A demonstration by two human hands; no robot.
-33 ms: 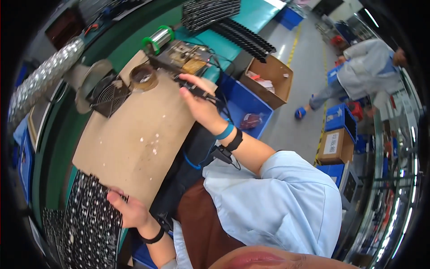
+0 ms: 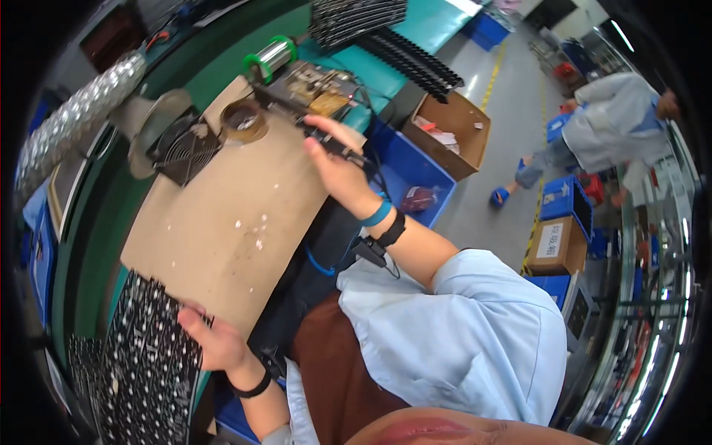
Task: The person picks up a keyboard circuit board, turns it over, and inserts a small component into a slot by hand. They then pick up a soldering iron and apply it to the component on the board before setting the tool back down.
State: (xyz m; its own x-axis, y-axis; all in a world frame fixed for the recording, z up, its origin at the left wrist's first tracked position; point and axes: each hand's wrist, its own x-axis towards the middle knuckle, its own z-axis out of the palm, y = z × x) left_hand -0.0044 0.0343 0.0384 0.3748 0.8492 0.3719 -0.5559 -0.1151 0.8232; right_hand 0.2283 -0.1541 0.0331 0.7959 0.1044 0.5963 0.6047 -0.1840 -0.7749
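My right hand (image 2: 343,167) is closed round the dark handle of a soldering iron (image 2: 324,139), whose cable trails off behind it. The iron points up and left, over the far edge of the brown sheet. At the lower left, my left hand (image 2: 215,343) grips the near edge of a black circuit board panel (image 2: 148,348) dotted with rows of small white parts. My thumb lies along its edge, and the other fingers are partly hidden. Past the iron's tip are a brown tape roll (image 2: 243,121) and a green-flanged solder wire spool (image 2: 270,59).
Brown paperboard (image 2: 215,215) with white crumbs covers the bench. A black fan (image 2: 182,152) and a silver duct (image 2: 78,115) stand left. Black racks (image 2: 356,22) lie at the back. A blue bin (image 2: 423,167) and carton (image 2: 452,133) sit right; another person (image 2: 615,119) is beyond.
Both hands stay almost where they were, still holding the iron and the panel. The view has shifted slightly, and the other person's legs have moved a little.
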